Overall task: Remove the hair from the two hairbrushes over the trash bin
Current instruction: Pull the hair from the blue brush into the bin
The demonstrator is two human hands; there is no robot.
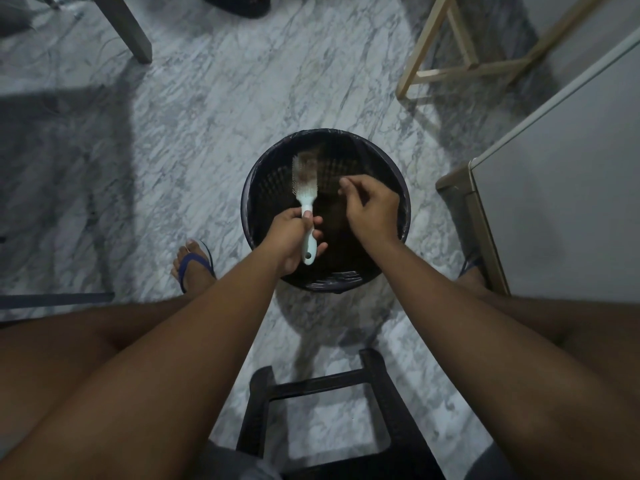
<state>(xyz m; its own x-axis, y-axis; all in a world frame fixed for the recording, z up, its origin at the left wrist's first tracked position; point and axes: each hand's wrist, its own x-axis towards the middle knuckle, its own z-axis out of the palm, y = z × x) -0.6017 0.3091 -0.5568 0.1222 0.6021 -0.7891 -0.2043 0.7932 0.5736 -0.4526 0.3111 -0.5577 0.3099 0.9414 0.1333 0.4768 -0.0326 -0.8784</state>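
Observation:
A pale mint hairbrush (305, 188) is held upright over the round black trash bin (401, 188), with a clump of brownish hair caught in its bristles. My left hand (294, 237) grips the brush by its handle. My right hand (372, 206) hovers over the bin to the right of the brush head, fingers curled with the fingertips pinched together; I cannot make out whether strands are between them. Only one brush is in view.
The bin stands on a grey marble floor between my feet, which wear blue flip-flops (194, 268). A black stool (329, 410) is under me. A light cabinet (554, 202) stands at the right, a wooden frame (460, 64) at the back right, a table leg (128, 29) at the back left.

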